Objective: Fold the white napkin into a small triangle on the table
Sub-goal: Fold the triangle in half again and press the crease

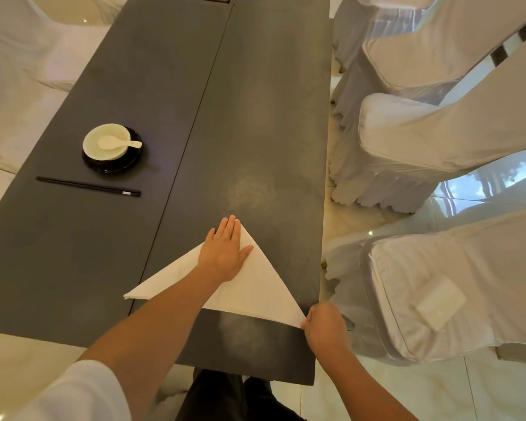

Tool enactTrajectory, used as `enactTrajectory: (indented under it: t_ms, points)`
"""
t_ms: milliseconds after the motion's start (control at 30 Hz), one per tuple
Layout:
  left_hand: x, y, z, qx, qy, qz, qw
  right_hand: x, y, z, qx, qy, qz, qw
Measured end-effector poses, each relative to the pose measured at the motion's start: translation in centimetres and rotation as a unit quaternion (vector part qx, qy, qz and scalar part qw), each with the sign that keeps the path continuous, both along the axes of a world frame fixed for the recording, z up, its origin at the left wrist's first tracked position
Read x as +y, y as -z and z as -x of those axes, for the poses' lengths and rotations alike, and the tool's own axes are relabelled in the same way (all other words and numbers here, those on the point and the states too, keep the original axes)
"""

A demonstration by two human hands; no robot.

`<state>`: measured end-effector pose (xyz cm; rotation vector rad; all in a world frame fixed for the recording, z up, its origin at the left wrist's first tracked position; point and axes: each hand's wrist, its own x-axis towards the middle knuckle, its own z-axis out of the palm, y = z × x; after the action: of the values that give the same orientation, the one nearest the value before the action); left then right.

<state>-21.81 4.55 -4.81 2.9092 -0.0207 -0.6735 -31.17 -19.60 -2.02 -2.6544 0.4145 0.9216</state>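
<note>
napkin (255, 284): large triangle, near right of bench (134, 86) | left hand (225, 253) flat, we press it | right hand (325, 325) pinches near-right corner | smaller folds remain

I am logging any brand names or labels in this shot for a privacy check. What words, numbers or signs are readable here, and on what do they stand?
None can be read.
The white patch on the nearest chair cover looks like a tag, but it shows no legible marks.
The silver band on the chopsticks is too small to show any lettering.
The napkin, bowl and table bear no visible text.
</note>
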Motion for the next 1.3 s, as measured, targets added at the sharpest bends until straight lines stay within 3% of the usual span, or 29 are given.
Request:
enactTrajectory:
  t_ms: [133, 300, 367, 500, 867, 1000, 1133, 1300]
  points:
    - [-0.2, 0.6, 0.5, -0.015, -0.006, -0.009, 1.0, 1.0, -2.0, -3.3, 0.047, -0.157, 0.033, 0.986]
    - [-0.1, 1.7, 1.1, -0.051, -0.011, -0.003, 0.999, 6.0, -2.6, -8.9, -0.154, -0.238, -0.057, 0.957]
    - [-0.1, 2.1, 1.0, -0.062, -0.012, 0.008, 0.998, 8.6, -2.0, -11.0, -0.152, -0.31, -0.091, 0.934]
    - [0.1, 2.4, 1.3, -0.08, 0.009, 0.009, 0.997, 12.1, 0.1, -13.9, -0.117, -0.424, -0.064, 0.896]
    - [0.7, 2.5, 5.9, -0.082, -0.107, 0.021, 0.991, 13.0, 1.8, -13.7, -0.061, -0.45, 0.015, 0.891]
    - [1.3, 2.3, 6.3, -0.084, -0.089, 0.028, 0.992, 13.9, 1.2, -13.6, -0.044, -0.426, -0.011, 0.904]
    - [1.7, 3.0, 4.3, -0.122, -0.041, 0.021, 0.991, 14.1, 1.6, -12.8, -0.155, -0.453, -0.042, 0.877]
    - [2.0, 3.6, 1.2, -0.168, -0.003, 0.015, 0.986, 13.3, 3.2, -12.9, -0.144, -0.431, -0.065, 0.889]
